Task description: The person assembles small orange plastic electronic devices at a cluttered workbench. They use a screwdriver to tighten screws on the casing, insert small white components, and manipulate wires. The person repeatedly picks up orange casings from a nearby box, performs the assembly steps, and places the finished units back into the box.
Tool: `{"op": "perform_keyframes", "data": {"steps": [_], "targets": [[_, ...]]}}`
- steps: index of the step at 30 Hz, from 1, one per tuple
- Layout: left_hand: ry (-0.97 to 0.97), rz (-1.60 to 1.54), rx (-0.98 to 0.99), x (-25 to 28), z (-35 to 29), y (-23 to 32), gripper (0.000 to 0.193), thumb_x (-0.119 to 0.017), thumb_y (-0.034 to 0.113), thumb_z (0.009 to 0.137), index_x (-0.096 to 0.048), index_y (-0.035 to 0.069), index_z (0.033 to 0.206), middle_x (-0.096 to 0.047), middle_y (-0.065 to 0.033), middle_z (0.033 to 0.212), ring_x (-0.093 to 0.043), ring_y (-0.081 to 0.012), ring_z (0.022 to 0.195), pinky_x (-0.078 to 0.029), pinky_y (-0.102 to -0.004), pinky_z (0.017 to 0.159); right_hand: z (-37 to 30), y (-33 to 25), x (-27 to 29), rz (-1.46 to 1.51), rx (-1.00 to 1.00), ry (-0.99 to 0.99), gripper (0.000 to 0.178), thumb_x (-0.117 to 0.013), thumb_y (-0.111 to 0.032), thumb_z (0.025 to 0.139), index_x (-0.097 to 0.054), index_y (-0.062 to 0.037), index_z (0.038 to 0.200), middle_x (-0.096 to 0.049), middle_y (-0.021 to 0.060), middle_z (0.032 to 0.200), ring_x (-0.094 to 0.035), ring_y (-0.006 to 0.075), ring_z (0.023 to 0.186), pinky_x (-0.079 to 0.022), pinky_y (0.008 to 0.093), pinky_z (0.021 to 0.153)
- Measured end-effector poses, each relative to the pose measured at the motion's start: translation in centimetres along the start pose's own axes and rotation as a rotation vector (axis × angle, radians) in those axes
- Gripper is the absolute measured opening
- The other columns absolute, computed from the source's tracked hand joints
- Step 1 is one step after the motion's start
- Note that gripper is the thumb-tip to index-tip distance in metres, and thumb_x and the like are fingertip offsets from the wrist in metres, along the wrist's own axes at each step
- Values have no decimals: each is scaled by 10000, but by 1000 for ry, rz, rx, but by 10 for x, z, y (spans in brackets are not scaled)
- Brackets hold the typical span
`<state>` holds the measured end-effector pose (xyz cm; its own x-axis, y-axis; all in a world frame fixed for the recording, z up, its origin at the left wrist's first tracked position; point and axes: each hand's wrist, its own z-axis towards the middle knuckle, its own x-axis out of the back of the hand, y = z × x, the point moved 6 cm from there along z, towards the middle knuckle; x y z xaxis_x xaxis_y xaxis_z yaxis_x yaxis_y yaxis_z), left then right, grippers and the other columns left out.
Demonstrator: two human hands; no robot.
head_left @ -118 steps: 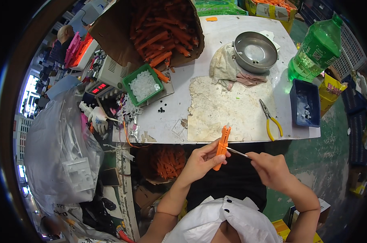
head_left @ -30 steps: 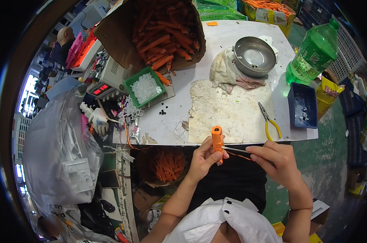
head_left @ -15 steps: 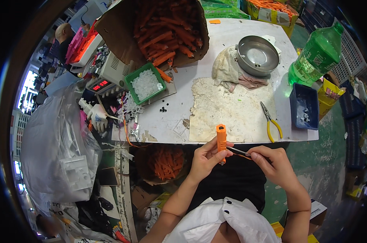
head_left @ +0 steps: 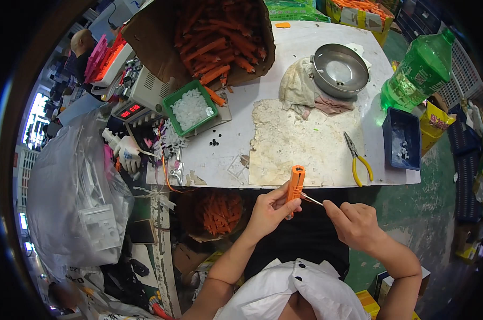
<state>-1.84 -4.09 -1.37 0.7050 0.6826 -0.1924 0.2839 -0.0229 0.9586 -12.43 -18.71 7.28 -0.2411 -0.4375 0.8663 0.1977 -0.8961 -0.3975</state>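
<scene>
Upright in front of me, just off the table's near edge, is a long orange plastic casing with a dark opening at its top end. My left hand is closed round its lower part, thumb across the front. My right hand grips a thin, pointed metal tool, possibly tweezers. The tool's tip meets the right side of the casing; exactly where it enters or touches is too small to tell. The palm hides the tool's rear end.
Pliers lie on the table beside a blue tray. Farther back are a metal bowl, a green bottle, a green tray of clear pieces and a carton of orange casings. A plastic bag bulges at the left.
The casing has tilted slightly, its top shifting right. My right hand has turned and lowered a little, and the tool now slants more steeply down toward it.
</scene>
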Motion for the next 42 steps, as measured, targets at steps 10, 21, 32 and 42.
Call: {"op": "perform_keyframes", "data": {"steps": [10,21,32,42], "targets": [[41,-384,14,2,10,-2,490,-587,196,944,-424,-2,1361,-632,-161,1135,-677,-193,914,-551,-270,762,2,12,-10,548,-357,-150,175,-615,-131,895,-673,-25,1021,-652,154,752,-629,291,602,-490,339,549],[38,-376,-21,-4,9,-1,480,-588,200,944,-437,9,1357,-634,-157,1140,-672,-196,943,-550,-269,743,4,13,-9,536,-366,-135,175,-616,-129,894,-667,-19,1021,-642,170,739,-627,304,606,-486,344,549],[125,-272,-91,-12,5,-2,441,-604,81,926,-470,-23,1332,-624,-161,1168,-646,-188,983,-502,-268,842,3,21,-9,479,-349,-271,186,-597,-121,881,-645,-21,1031,-611,87,688,-604,240,539,-467,319,494],[88,-412,-70,-11,10,-5,442,-552,160,961,-425,-1,1353,-611,-180,1173,-657,-218,995,-535,-295,836,-7,17,-9,474,-272,-59,166,-628,-114,868,-668,-23,1001,-638,135,720,-635,276,591,-492,340,524]]}}
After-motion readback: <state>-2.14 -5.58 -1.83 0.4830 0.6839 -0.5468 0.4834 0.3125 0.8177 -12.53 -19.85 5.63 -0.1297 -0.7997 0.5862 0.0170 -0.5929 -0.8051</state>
